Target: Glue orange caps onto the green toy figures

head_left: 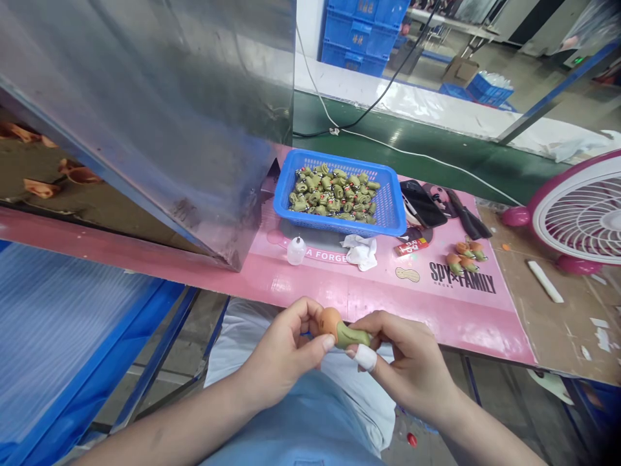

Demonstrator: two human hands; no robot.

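Between my two hands, just off the table's front edge, is a small figurine (pixel 353 336) with an orange round head and a green body. My left hand (pixel 295 346) pinches the orange head between thumb and fingers. The green end is gripped by my right hand (pixel 400 353), whose thumb wears a white wrap. Beyond them a blue basket (pixel 388 223) holds many small green body pieces (pixel 334 191). Several orange-and-green figurines (pixel 466 257) lie together on the pink mat (pixel 388 304) at the right.
A small clear bottle (pixel 296 251), a crumpled white tissue (pixel 361 251) and a red-and-white packet (pixel 411 246) lie before the basket. A black phone (pixel 422 203) sits to its right. A fan (pixel 582 207) stands far right; a large metal housing (pixel 160 116) fills the left, over a belt with orange pieces (pixel 41 188).
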